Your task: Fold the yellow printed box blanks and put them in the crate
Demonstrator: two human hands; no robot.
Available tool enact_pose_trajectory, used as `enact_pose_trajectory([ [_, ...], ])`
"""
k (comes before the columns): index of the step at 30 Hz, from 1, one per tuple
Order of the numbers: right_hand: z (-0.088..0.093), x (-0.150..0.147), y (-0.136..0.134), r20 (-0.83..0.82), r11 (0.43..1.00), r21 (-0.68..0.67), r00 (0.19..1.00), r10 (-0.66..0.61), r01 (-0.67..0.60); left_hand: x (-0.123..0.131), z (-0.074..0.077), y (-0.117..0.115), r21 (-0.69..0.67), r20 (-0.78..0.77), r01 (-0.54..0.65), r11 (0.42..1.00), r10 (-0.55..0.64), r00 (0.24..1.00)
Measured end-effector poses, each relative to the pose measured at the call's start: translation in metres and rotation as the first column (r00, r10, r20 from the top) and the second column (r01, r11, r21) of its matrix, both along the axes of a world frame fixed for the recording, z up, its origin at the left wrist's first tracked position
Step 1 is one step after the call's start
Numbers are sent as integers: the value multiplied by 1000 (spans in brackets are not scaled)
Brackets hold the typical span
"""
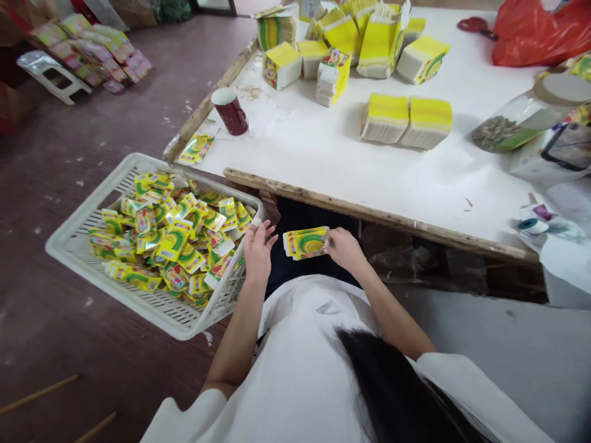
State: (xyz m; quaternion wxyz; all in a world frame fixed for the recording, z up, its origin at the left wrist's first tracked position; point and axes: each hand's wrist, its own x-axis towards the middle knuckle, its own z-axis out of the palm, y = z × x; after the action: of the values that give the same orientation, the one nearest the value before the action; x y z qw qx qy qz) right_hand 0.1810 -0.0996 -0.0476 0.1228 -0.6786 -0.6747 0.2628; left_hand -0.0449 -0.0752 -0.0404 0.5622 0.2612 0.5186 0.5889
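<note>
My right hand [344, 250] pinches the right end of some flat yellow and green printed cartons [305, 243], which lie over my lap. They look like a few pieces overlapped, but I cannot tell how many. My left hand [259, 251] is at the near right corner of a white plastic basket [87, 232], its fingers apart and nothing visible in them. Inside the basket is a heap of small yellow filled packets [174, 241] with green and red print.
On the white table [314, 151] are stacks of yellow cartons [430, 120], a maroon mug [231, 112], a glass jar [501, 126] and a red plastic bag [540, 34]. A wooden edge [378, 212] runs along the table's front. A white stool [60, 80] is on the floor at left.
</note>
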Motion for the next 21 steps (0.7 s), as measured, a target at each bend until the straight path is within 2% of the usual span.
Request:
enact_pose_trajectory([
  [4, 10, 8, 1, -104, 999, -24, 994, -28, 26, 6, -8, -2, -3, -43, 21, 1000, -21, 999],
  [7, 21, 8, 0, -357, 996, -38, 930, -89, 81, 15, -11, -8, 98, -83, 101, 990, -93, 992],
  [10, 35, 0, -2, -515, 998, -38, 855, -60, 48, 30, -4, -16, 267, -96, 240, 933, -222, 970],
  [13, 50, -13, -6, -508, 997, -11, 860, 55, -71, 47, 12, -21, 289, -45, 306, 907, -307, 951],
  [15, 57, -21, -9, -543, 996, 30, 836, 83, -80, 57, 22, -21, 257, -17, 248, 934, -252, 968],
  [18, 64, -27, -11, -688, 998, 65, 723, 64, -27, 65, 31, -21, 253, -48, 126, 959, -118, 992],
  [21, 64, -32, -13, -782, 997, 49, 620, 70, -52, 68, 33, -21, 269, -43, 104, 958, -96, 994],
])
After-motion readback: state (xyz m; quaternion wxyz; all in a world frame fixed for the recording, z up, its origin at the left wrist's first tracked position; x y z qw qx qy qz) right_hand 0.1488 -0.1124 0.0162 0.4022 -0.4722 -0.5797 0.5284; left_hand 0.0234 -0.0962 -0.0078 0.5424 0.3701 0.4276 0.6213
